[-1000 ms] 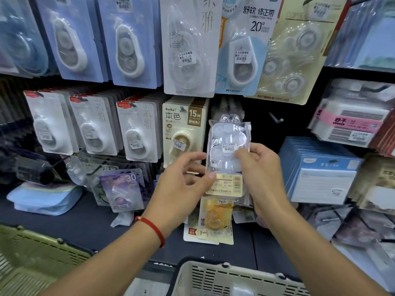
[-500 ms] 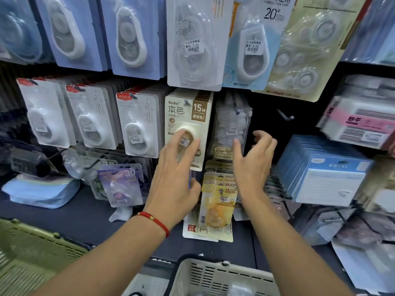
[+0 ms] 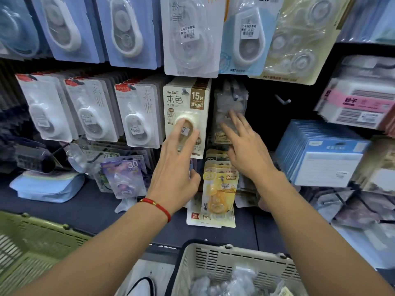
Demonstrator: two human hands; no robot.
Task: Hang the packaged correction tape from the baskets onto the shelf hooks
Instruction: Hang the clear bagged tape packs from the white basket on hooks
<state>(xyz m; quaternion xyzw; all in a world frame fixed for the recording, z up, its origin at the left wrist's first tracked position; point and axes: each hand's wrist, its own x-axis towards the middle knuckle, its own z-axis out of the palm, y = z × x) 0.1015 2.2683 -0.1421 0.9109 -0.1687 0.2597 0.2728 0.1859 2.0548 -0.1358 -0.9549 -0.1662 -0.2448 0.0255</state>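
Note:
A clear bag of correction tape [image 3: 229, 101] hangs on a shelf hook in the middle row. My right hand [image 3: 245, 146] reaches up with straight fingers whose tips touch the lower part of that bag. My left hand [image 3: 177, 167] is open, its fingers lying against the beige "15M" tape pack [image 3: 186, 107] hanging just left of the bag. Neither hand holds anything. A white basket [image 3: 213, 255] with more clear packaged tapes [image 3: 230, 283] sits at the bottom.
A green basket [image 3: 32, 248] stands at the lower left. A bare hook [image 3: 283, 101] sticks out right of the clear bag. Yellow tape packs [image 3: 220, 189] hang below my hands. Blue boxes [image 3: 320, 157] fill the right; white blister packs [image 3: 92, 112] hang at left.
A second ago both hands held the clear bag in front of the shelf. It now hangs on the hook; both hands have let go and lie open against the packs.

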